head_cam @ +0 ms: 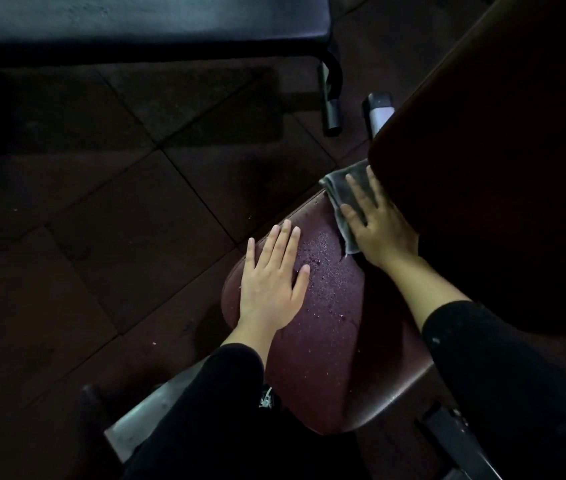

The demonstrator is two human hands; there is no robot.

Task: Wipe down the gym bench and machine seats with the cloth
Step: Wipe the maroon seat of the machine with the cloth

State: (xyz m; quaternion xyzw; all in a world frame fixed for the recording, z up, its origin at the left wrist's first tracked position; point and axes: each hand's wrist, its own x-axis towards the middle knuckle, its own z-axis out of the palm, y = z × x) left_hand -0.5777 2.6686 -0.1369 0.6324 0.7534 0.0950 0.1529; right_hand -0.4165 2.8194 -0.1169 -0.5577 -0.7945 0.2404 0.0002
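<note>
Cloth [350, 202] lies flat under your right hand [378, 230], at the far end of the maroon seat pad [330, 334] where it meets the dark backrest [499, 150]. Your right fingers are straight and slightly spread, pressing the grey fabric down; a strip of it shows just left of your index finger and a corner pokes out beyond your fingertips. Your left hand [271, 285] rests palm down on the seat's left edge, fingers straight and close together, thumb held apart toward the middle. Between your two sets of fingers the pad is beaded with water droplets [326, 268]. Both arms wear black sleeves [226, 386]. Well beyond your fingertips, across the dark tiled floor [101, 220], stands a black flat bench [136, 26] on a metal frame.
</note>
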